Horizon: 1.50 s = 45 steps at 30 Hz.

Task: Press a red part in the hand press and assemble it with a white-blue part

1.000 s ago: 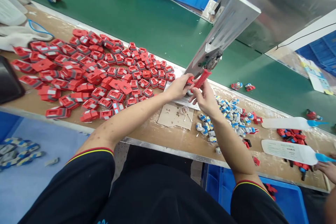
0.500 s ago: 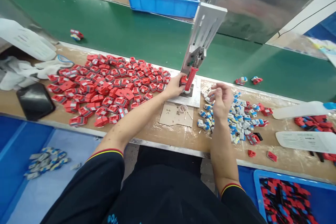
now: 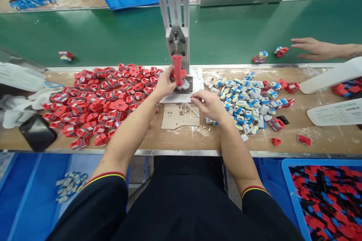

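Note:
A toggle press with a red handle [image 3: 177,68] stands upright on a metal base plate [image 3: 197,83]. My left hand [image 3: 165,84] reaches in from the left, fingers curled behind the handle around a red plastic part [image 3: 183,73] that is mostly hidden. A pale round foot [image 3: 185,84] shows at the bottom of the press. My right hand [image 3: 210,103] is beside the plate's front right corner, thumb and fingers pinched together; what they hold, if anything, is too small to tell. Below it lie a small clear dish [image 3: 185,107] and cotton swabs [image 3: 194,112] on a cardboard piece [image 3: 172,118].
Red and grey parts [image 3: 113,94] pile up at left, white-and-blue parts [image 3: 249,101] at right. A phone [image 3: 38,131] lies far left. White bottles [image 3: 333,112] stand right. Another person's hand [image 3: 319,49] reaches over the green belt [image 3: 226,32]. A blue bin [image 3: 294,196] sits lower right.
My view has turned, bringing the press upright near the middle. My right hand has come down from above the white-and-blue parts toward the plate. Another person's hand has appeared at right.

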Motion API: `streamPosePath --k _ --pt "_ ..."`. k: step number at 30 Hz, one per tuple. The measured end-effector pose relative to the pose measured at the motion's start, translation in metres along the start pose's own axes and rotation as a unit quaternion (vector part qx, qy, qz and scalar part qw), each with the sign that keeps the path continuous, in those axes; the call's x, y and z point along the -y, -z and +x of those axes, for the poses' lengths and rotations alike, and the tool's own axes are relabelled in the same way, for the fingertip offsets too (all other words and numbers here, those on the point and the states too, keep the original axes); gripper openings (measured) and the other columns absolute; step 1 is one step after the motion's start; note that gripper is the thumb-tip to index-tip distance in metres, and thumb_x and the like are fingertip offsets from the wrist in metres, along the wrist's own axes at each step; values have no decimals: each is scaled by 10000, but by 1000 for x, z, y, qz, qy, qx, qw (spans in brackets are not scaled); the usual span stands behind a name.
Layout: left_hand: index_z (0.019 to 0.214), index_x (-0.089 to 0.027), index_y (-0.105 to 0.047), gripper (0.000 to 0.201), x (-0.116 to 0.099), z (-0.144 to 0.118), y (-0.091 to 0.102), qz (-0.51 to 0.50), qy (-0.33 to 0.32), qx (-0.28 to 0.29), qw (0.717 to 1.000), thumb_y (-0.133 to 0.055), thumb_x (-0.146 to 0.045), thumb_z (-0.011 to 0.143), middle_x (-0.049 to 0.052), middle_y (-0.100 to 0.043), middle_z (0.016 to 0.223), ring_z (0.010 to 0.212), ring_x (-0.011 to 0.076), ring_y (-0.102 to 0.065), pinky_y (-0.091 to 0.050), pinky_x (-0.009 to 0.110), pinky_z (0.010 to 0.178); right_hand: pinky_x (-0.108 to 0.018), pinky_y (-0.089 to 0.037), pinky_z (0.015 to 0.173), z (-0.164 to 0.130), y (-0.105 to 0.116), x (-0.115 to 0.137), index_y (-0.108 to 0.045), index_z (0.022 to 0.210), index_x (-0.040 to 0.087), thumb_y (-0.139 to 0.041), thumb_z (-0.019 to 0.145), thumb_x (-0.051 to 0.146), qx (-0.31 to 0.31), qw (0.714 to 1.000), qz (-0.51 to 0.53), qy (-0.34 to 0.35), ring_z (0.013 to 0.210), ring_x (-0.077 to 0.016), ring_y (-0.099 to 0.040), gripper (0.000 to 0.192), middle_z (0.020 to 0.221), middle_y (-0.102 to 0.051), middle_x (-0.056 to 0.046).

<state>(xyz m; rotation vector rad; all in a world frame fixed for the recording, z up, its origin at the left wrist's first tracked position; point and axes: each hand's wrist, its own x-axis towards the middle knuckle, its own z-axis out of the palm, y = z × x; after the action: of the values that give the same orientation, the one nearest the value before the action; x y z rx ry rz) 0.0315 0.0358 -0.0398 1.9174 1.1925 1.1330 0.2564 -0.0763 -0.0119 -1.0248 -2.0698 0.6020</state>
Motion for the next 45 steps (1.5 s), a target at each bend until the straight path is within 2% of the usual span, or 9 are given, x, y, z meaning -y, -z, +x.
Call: streamPosePath --k 13,19,28,31,33,35,38,42,45 --pt "1050 -199 -640 392 15 -1 -5 23 -49 -33 998 -771 -113 691 -5 -670 868 804 180 -645 -575 356 803 -305 -431 738 0 2 7 -719 1011 205 -623 1017 367 89 996 -11 -10 755 -160 -600 188 964 -733 -53" --pt "1165 -190 -653 454 4 -4 -8 14 -41 -25 999 -731 -108 725 19 -730 933 757 153 -633 -526 288 746 -309 -444 743 -1 -4 6 -736 996 220 -638 1008 342 92 996 -10 0 735 -160 -607 157 917 -740 -43" --pt "1299 -137 -648 514 -7 -4 -16 0 -20 -12 1000 -703 -159 788 75 -780 1068 909 180 -697 -537 288 866 -322 -501 695 1 -12 0 -756 935 231 -641 1006 383 68 997 15 23 691 -169 -625 203 861 -764 -45" --pt "1420 -120 -576 640 -13 -10 3 -4 -19 2 1000 -699 -178 794 142 -744 1240 1082 231 -704 -550 309 884 -322 -511 669 -2 -5 0 -754 981 231 -678 988 410 75 997 10 31 654 -161 -599 195 863 -747 -45" --pt "1442 -111 -550 648 -16 -24 34 29 -20 -2 999 -677 -190 812 185 -701 1312 1155 261 -680 -555 331 864 -329 -530 680 -5 1 0 -751 1056 236 -749 942 427 92 995 0 43 687 -173 -618 223 911 -739 -51" --pt "1294 -108 -635 450 -18 -46 73 105 -25 6 994 -631 -221 858 178 -713 1221 1106 259 -675 -547 357 872 -352 -560 738 -8 3 0 -745 1123 251 -815 891 421 116 992 -13 55 791 -207 -671 296 986 -740 -63" --pt "1143 -170 -710 309 -22 -82 118 232 -39 158 959 -671 -311 871 109 -731 1105 1022 246 -674 -517 393 945 -394 -581 836 -10 -3 2 -753 1118 277 -807 902 356 138 987 -36 68 956 -258 -705 236 1037 -748 -76" --pt "1262 -203 -715 474 -24 -107 122 352 -42 243 903 -770 -381 827 144 -715 1299 1259 340 -611 -439 474 1073 -398 -570 805 -8 -11 1 -778 955 280 -679 996 300 118 989 -45 78 900 -248 -685 109 924 -752 -69" --pt "1209 -200 -746 385 -25 -112 108 362 -33 237 901 -732 -297 837 146 -749 1196 1233 345 -627 -417 505 1097 -401 -564 770 -6 -11 -3 -778 911 269 -667 1004 296 63 995 -46 70 842 -240 -671 147 874 -751 -67"
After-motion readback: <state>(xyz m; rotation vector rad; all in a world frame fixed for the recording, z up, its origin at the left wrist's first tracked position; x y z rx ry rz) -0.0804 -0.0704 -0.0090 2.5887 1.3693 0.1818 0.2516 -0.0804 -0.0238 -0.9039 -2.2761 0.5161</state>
